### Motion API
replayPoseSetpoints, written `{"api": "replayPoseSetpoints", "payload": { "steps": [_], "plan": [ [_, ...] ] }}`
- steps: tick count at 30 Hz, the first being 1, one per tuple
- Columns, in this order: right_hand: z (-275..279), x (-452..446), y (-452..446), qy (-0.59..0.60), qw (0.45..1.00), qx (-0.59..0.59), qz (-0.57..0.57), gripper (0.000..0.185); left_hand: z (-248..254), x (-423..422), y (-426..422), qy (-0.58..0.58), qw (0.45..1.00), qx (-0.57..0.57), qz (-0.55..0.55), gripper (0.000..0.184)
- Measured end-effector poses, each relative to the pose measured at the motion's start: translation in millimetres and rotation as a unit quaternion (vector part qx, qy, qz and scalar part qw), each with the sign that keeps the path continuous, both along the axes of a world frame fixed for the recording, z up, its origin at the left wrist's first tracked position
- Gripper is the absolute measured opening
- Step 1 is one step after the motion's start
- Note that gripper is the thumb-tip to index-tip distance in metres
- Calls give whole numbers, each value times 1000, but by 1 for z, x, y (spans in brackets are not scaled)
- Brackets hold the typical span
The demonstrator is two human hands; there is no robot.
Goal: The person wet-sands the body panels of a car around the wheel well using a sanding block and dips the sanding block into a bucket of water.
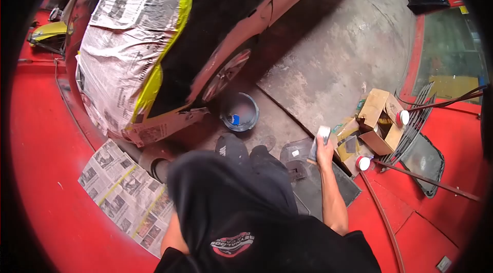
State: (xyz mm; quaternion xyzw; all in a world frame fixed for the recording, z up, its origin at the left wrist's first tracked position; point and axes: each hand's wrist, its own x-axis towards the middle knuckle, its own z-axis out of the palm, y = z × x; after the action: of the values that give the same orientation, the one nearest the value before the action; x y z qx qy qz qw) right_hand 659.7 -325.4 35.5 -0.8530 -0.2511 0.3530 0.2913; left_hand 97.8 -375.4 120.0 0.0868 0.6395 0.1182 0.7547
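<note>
At the left, a newspaper covering [120, 62] hangs over the car [215, 21], edged with yellow masking tape [155, 84]; were that edge to lift, dust or splashes could creep beneath. A loose newspaper sheet [110, 183] lies on the red floor [38, 134] and could slide if stepped on. The person's left forearm [173, 234] shows, but the left hand is hidden, so whether its fingers are apart or together cannot be told. A round bucket [256, 120] with something blue [235, 119] inside stands just ahead of the feet, where a careless step might tip it. The right hand [324, 153] has its fingers clamped on a small pale-topped item [323, 131], raised to the person's right; a loosened grip could drop it near the open cardboard box [370, 108]. Farther right, the trailing hose [381, 209] could catch a foot.
</note>
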Motion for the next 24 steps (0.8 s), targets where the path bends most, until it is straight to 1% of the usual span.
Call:
{"api": "replayPoseSetpoints", "payload": {
  "steps": [1, 3, 4, 5, 6, 7, 8, 9, 10, 11, 13, 14, 15, 16, 19, 20, 22, 23, 24],
  "plan": [
    [-15, 14, 15, -22, 1000, 0, 21, 45, 1, 10, -12, 10, 1000, 0, -9, 32],
    [11, 6, 70, -62, 995, 7, 79, 49, 5, 31, -35, 23, 999, -13, -42, 32],
    [14, 1, 95, -25, 996, 28, 83, 52, 7, 41, -49, 23, 998, -27, -58, 31],
    [0, -2, 115, -10, 997, 30, 76, 54, 9, 48, -64, 19, 996, -46, -73, 31],
    [1, -13, 143, 3, 995, 27, 94, 56, 13, 56, -82, 14, 993, -73, -90, 31],
    [7, -21, 158, -7, 993, 43, 112, 61, 20, 64, -101, 8, 990, -102, -101, 31],
    [22, -32, 182, -16, 989, 22, 145, 57, 26, 72, -115, 2, 985, -133, -109, 31],
    [24, -41, 199, 3, 985, 45, 164, 52, 35, 78, -128, 0, 981, -159, -115, 31],
    [26, -50, 215, 51, 984, 46, 166, 49, 40, 86, -133, -5, 976, -181, -121, 31],
    [22, -57, 229, 49, 981, 52, 183, 46, 47, 93, -138, -7, 973, -197, -121, 30],
    [32, -65, 256, 68, 975, 19, 210, 47, 60, 112, -139, -14, 967, -221, -126, 30],
    [29, -65, 265, 74, 972, 27, 223, 47, 69, 120, -140, -15, 965, -230, -127, 30],
    [22, -63, 274, 80, 966, 33, 242, 47, 78, 130, -139, -20, 964, -235, -126, 30],
    [17, -62, 283, 64, 962, 11, 266, 46, 87, 139, -138, -22, 962, -241, -123, 30],
    [19, -60, 311, 94, 958, 12, 270, 47, 104, 170, -129, -25, 965, -243, -97, 29],
    [24, -59, 319, 96, 955, 19, 279, 48, 106, 184, -123, -25, 967, -240, -85, 29],
    [26, -48, 338, 75, 947, -10, 313, 49, 104, 217, -106, -18, 972, -230, -50, 29],
    [23, -42, 345, 52, 939, -49, 338, 50, 98, 236, -99, -8, 973, -228, -26, 29],
    [19, -36, 353, 63, 935, -31, 347, 50, 90, 261, -88, 3, 975, -221, 0, 28]
  ]
}}
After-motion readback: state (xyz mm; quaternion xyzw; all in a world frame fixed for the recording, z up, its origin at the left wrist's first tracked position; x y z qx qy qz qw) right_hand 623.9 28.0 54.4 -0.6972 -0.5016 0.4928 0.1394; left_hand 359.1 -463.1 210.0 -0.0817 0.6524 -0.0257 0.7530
